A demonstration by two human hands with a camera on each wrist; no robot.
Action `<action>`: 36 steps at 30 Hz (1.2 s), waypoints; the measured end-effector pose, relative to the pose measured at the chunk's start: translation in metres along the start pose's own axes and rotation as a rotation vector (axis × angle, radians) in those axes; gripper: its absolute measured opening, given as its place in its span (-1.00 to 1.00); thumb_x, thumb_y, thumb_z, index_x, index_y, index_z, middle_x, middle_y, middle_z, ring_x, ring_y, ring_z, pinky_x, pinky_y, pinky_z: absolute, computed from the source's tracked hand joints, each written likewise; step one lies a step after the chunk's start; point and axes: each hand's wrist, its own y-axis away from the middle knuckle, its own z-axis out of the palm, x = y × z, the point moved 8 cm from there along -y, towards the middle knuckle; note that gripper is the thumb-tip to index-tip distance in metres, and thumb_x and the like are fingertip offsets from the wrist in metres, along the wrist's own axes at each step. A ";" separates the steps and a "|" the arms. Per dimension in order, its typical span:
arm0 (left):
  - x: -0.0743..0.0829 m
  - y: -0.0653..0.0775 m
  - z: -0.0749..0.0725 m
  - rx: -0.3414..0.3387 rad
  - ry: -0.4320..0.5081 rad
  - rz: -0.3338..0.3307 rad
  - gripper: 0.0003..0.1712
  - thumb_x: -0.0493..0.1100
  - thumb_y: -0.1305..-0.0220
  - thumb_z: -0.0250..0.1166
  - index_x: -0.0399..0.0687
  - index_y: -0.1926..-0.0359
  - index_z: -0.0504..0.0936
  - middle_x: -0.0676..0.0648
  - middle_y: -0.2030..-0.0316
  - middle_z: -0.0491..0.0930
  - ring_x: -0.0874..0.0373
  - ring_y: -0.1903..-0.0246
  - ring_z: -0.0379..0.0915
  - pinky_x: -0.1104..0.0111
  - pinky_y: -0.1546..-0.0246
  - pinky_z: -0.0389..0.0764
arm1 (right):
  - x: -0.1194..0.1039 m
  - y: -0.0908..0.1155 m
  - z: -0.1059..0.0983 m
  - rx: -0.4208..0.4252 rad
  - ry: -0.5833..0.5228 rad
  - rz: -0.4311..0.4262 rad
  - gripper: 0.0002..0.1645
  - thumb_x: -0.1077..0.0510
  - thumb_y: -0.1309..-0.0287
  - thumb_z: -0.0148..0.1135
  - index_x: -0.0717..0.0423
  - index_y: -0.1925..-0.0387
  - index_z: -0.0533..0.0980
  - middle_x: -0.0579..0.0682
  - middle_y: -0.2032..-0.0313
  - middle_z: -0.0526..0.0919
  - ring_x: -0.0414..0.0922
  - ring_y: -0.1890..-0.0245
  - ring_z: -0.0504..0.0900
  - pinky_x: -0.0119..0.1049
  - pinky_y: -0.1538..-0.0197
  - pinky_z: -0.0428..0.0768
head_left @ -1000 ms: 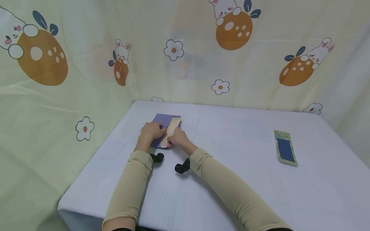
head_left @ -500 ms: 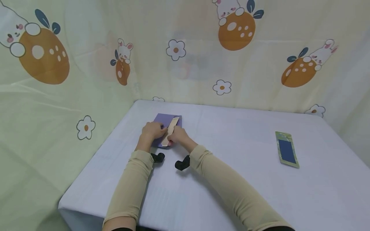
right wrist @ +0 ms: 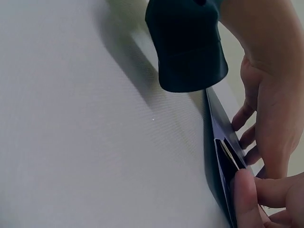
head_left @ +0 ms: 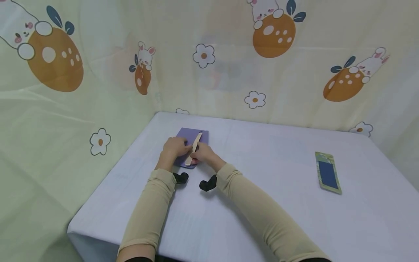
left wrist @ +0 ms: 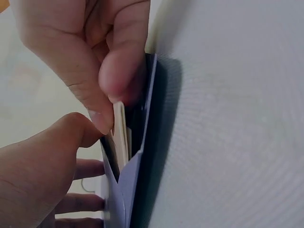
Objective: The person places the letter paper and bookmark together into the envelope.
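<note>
Left of the pinch, the left hand (head_left: 175,146) rests with fingers spread and fairly straight on a purple envelope (head_left: 186,133), its thumb at the mouth. Just right of that thumb, a folded beige card (left wrist: 122,145) stands partly inside the envelope's mouth, its edge pinched between the closed-up thumb and fingers of the right hand (head_left: 204,153). Well to the right of this grip, a green-bordered packet (head_left: 328,173) with a dark blue panel lies on the white-covered table (head_left: 262,160).
</note>
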 end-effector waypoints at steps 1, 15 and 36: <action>0.000 0.000 -0.001 0.000 0.003 0.000 -0.40 0.16 -0.24 0.03 -0.04 -0.18 0.52 -0.21 -0.11 0.56 -0.21 -0.10 0.45 0.04 -0.08 0.49 | 0.001 -0.001 0.000 -0.006 -0.021 0.008 -0.26 0.32 -0.16 0.18 0.29 -0.36 0.16 0.12 0.37 0.61 -0.29 0.69 0.54 -0.51 0.51 0.57; 0.000 0.001 -0.004 0.000 0.013 0.016 -0.38 0.18 -0.27 0.05 -0.05 -0.23 0.48 -0.19 -0.15 0.54 -0.18 -0.14 0.45 0.08 -0.10 0.48 | 0.001 -0.005 0.004 0.013 -0.143 0.024 -0.29 0.35 -0.14 0.20 0.34 -0.32 0.21 -0.04 0.66 0.53 -0.30 0.75 0.54 -0.48 0.50 0.61; 0.000 0.003 -0.005 -0.013 0.037 0.013 -0.37 0.20 -0.29 0.04 -0.07 -0.23 0.48 -0.20 -0.15 0.53 -0.17 -0.14 0.45 0.08 -0.11 0.47 | -0.013 0.010 -0.013 0.083 0.084 -0.100 -0.59 0.27 -0.14 0.18 0.28 -0.05 0.55 0.13 0.25 0.73 -0.32 0.57 0.64 -0.47 0.26 0.62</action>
